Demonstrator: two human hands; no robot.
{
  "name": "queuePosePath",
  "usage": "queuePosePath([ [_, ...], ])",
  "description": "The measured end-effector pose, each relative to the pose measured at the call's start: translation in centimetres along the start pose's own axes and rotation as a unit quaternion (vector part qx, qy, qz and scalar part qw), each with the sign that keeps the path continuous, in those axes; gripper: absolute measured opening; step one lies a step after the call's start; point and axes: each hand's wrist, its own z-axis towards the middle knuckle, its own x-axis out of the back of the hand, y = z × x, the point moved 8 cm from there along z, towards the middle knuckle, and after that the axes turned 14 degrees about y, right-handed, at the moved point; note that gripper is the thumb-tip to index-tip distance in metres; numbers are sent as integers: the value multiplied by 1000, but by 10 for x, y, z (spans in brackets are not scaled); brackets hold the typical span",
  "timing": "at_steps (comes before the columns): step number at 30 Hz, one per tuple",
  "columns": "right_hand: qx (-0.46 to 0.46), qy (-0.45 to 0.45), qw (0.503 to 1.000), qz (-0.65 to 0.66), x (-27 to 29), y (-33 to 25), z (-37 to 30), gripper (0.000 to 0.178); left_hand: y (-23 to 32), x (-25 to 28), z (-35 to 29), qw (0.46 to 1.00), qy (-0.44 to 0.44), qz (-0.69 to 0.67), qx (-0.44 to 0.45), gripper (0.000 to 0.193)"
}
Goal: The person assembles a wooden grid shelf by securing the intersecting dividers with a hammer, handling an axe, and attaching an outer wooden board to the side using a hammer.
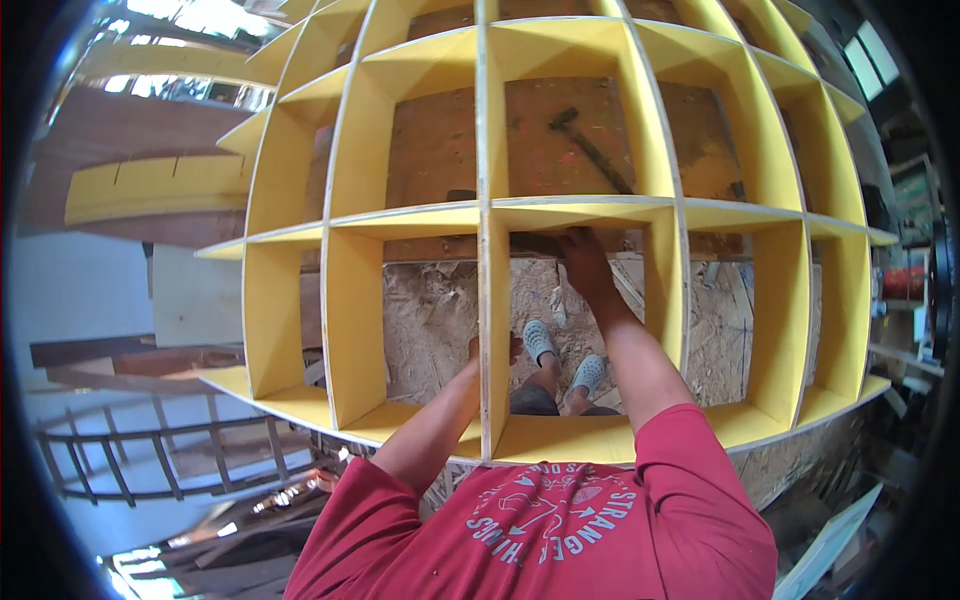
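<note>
Across the middle of the view, foremost: one large openwork lattice of yellow-faced wooden boards [482,120], pale along the edges, slotted crosswise into open cells and standing just in front of the wearer's body. Behind its upper cells: one stained brown wooden table [430,140], carrying one dark long-handled hammer [598,155], laid aslant and apart from both hands. Below: rough, littered floor [430,310], with two pale perforated clogs [540,342], worn. Left grip [515,348], bare hand: low at the central upright board, partly hidden by it, fingers showing on the right side; cannot tell whether closed on the board or merely beside it. Right grip [583,262], bare hand: reached through the cell right of that upright, near the table's front edge, fingers at one dark elongated object [535,242] under the crosspiece; cannot tell whether it is held or only touched. Step in hand, as judged: handwork inside the lattice, right hand attending to the dark object, left perhaps steadying the frame. Next move, as judged: calls for a sure hold on that object, the right wrist kept clear of the crosspiece, and the left hand kept steady at the upright. Hammer: unattended, beyond the crosspiece.
</note>
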Motion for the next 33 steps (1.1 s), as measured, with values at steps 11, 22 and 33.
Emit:
queuePosePath([
  [11, 30, 69, 986, -149, 18, -6, 10, 35, 18, -22, -27, 999, 44, 4, 28, 47],
  [22, -95, 96, 975, -175, 17, 33, -3, 11, 26, -21, -37, 998, 59, -3, 11, 42],
  [33, -216, 79, 964, -131, 45, 8, 8, 10, 3, -19, 6, 997, -42, -59, 34, 41],
])
